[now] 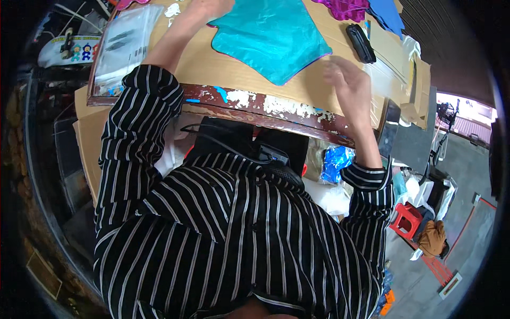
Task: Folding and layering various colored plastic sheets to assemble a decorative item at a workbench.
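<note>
left hand (213, 7): partly cropped, arm (172, 40) stretched forward | right hand (351, 82): nearer body, fingers (337, 68) blurred, loosely extended

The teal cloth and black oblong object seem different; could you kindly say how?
The teal cloth is broad and angular; the black oblong object is narrow. The teal cloth covers far more of the tabletop than the black oblong object. The teal cloth lies thin and flat, while the black oblong object looks thicker. Both lie on the tabletop.

The top edge crops your left hand (213, 7), hiding its fingertips. Blur smears your right fingers (334, 69), leaving contact with the teal sheet (268, 40) unclear; beyond them, that sheet and a purple bundle (348, 9) run out of view.
</note>
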{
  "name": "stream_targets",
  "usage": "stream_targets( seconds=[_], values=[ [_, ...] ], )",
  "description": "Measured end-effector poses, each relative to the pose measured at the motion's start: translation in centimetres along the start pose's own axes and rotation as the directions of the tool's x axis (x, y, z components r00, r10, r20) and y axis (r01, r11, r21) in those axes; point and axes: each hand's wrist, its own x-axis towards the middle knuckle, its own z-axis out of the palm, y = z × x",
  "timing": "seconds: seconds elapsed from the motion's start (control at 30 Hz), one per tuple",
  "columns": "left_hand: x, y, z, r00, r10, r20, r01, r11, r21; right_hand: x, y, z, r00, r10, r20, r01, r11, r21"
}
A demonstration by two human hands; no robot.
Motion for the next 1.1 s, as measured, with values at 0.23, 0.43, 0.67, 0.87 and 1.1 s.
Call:
stream_targets(
  seconds=[0.23,0.43,0.67,0.87,1.1],
  values=[
    [-5.9,-1.3,-2.9,0.993,-0.087,-0.077,0.079,0.992,-0.096,0.1,1.4,4.0,0.746,-0.651,0.142,0.606,0.574,-0.550],
    [-11.6,0.6,-0.2,0.955,0.001,-0.297,-0.027,0.996,-0.086,0.4,2.8,4.9,0.737,-0.641,0.214,0.624,0.524,-0.579],
    [-12.1,1.4,0.2,0.956,-0.036,-0.292,0.014,0.997,-0.076,1.2,2.1,3.7,0.720,-0.690,0.076,0.531,0.478,-0.699],
    [-12.1,1.9,0.1,0.967,-0.052,-0.249,0.036,0.997,-0.069,5.4,4.7,0.5,0.812,-0.578,-0.082,0.346,0.589,-0.730],
    [-12.2,2.3,-0.1,0.971,-0.087,-0.223,0.070,0.994,-0.087,5.9,4.9,0.4,0.865,-0.491,-0.106,0.296,0.669,-0.682]
  ],
)
